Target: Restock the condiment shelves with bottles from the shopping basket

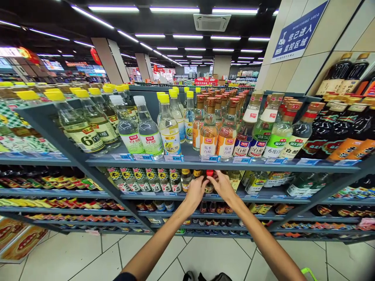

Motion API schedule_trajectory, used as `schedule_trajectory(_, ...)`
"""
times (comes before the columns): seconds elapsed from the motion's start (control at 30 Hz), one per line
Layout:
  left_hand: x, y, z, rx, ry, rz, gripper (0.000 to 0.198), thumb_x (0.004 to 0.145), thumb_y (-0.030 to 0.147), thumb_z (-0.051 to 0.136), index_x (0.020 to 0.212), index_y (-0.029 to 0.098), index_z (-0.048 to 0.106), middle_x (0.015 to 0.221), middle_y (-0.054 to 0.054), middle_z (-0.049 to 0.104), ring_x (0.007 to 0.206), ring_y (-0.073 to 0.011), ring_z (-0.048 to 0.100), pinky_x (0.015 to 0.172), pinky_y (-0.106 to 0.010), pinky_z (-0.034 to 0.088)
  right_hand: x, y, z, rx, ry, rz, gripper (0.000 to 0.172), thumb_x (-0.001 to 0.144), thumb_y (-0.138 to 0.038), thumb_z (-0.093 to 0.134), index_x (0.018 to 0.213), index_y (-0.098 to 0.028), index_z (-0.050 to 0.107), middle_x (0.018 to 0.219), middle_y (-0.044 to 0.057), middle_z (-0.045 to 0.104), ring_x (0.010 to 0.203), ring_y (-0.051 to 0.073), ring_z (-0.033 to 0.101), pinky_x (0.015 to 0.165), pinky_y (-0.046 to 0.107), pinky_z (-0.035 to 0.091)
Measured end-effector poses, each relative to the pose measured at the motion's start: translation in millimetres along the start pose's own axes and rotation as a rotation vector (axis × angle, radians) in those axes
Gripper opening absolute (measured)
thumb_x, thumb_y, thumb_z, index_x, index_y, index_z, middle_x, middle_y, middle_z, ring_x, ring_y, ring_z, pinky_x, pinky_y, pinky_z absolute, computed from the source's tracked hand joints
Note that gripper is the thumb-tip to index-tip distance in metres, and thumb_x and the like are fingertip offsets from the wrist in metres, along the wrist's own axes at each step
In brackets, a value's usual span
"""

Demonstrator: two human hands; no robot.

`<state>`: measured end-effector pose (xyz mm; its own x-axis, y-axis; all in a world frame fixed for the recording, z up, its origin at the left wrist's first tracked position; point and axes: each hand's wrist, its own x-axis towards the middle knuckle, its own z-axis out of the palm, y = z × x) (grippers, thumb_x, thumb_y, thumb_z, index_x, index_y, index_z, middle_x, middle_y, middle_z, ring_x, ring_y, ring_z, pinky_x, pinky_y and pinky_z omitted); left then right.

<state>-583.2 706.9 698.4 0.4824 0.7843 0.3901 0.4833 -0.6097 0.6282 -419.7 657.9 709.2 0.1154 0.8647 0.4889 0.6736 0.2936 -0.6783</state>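
Both my hands reach forward to the second shelf and meet at a small bottle with a red cap. My left hand is closed on the left side of this bottle, its fingers curled behind. From the right, my right hand closes on the same bottle near its cap. Most of the bottle's body is hidden by my fingers. Left of my hands stands a row of rice vinegar bottles with green checked necks. Clear bottles with yellow labels stand just to the right.
The top shelf's front edge runs right above my hands. On it stand glass vinegar bottles with orange labels and yellow-capped bottles. Lower shelves hold more bottles and jars. Below lies a tiled floor; a pillar rises at right.
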Motion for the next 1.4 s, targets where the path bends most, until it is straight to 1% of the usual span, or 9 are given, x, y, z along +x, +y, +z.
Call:
schedule_trajectory(0.13,5,-2,4.4,0.016,0.031,0.003,0.025,0.104,0.023,0.054,0.115,0.016,0.076,0.110,-0.015,0.080,0.099,-0.0256,0.076,0.089,-0.035,0.056,5,2,8,-0.101,0.100,0.070,0.032,0.105,-0.045,0.054,0.099,-0.018,0.070,0.084,0.011,0.074,0.066,0.023,0.070,0.066,0.035,0.060)
schedule_trajectory(0.37,20,-4,2.9,0.033,0.019,-0.100,0.030,0.102,0.028,0.060,0.123,0.014,0.077,0.088,-0.013,0.080,0.082,-0.0249,0.075,0.076,-0.032,0.053,22,9,11,-0.196,0.131,0.063,0.018,0.100,-0.029,0.059,0.106,-0.020,0.074,0.103,0.015,0.078,0.102,0.032,0.073,0.098,0.046,0.056)
schedule_trajectory(0.63,36,8,3.0,-0.022,-0.044,-0.209,0.028,0.100,0.035,0.064,0.097,0.011,0.078,0.062,-0.007,0.070,0.065,-0.0216,0.069,0.066,-0.029,0.045,-5,-1,-4,-0.173,0.193,0.096,0.032,0.106,-0.038,0.047,0.110,-0.016,0.070,0.090,0.011,0.073,0.068,0.022,0.067,0.067,0.035,0.057)
schedule_trajectory(0.77,47,14,7.9,-0.088,-0.100,-0.237,0.031,0.100,0.041,0.066,0.109,0.012,0.073,0.057,0.000,0.066,0.056,-0.0184,0.067,0.062,-0.026,0.046,-16,-6,-21,-0.192,0.345,0.079,0.034,0.108,-0.039,0.045,0.105,-0.017,0.071,0.089,0.011,0.073,0.070,0.022,0.066,0.071,0.034,0.054)
schedule_trajectory(0.87,51,13,14.4,-0.082,-0.122,-0.242,0.031,0.100,0.036,0.067,0.117,0.011,0.070,0.054,0.002,0.063,0.056,-0.0202,0.067,0.062,-0.028,0.047,-16,-4,-30,-0.207,0.355,0.165,0.033,0.106,-0.041,0.048,0.103,-0.016,0.070,0.090,0.013,0.076,0.070,0.023,0.067,0.071,0.035,0.052)
schedule_trajectory(1.0,51,8,18.9,-0.044,-0.104,-0.181,0.025,0.103,0.030,0.062,0.119,0.014,0.069,0.081,-0.008,0.076,0.070,-0.0221,0.073,0.077,-0.032,0.053,-2,-1,-30,-0.187,0.268,0.378,0.031,0.100,-0.042,0.058,0.092,-0.017,0.071,0.069,0.013,0.071,0.068,0.028,0.069,0.069,0.036,0.053)
schedule_trajectory(1.17,52,3,17.1,-0.019,-0.094,-0.088,0.026,0.101,0.026,0.061,0.125,0.016,0.068,0.124,-0.019,0.075,0.115,-0.0318,0.072,0.099,-0.040,0.054,19,-1,-21,-0.081,0.203,0.408,0.027,0.098,-0.034,0.056,0.093,-0.016,0.075,0.063,0.010,0.069,0.052,0.026,0.065,0.056,0.037,0.054)
schedule_trajectory(1.27,50,3,15.6,-0.019,-0.087,-0.036,0.028,0.100,0.025,0.061,0.127,0.018,0.067,0.133,-0.018,0.072,0.132,-0.0341,0.064,0.108,-0.043,0.051,27,-1,-18,-0.009,0.180,0.424,0.031,0.098,-0.034,0.052,0.099,-0.013,0.075,0.062,0.009,0.069,0.039,0.022,0.057,0.042,0.035,0.049)
schedule_trajectory(1.4,49,3,15.7,-0.032,-0.071,0.001,0.024,0.101,0.023,0.059,0.123,0.018,0.068,0.130,-0.018,0.074,0.132,-0.0326,0.064,0.109,-0.043,0.050,23,-6,-18,0.041,0.197,0.429,0.034,0.099,-0.039,0.053,0.099,-0.012,0.074,0.055,0.007,0.064,0.035,0.020,0.055,0.035,0.033,0.045)
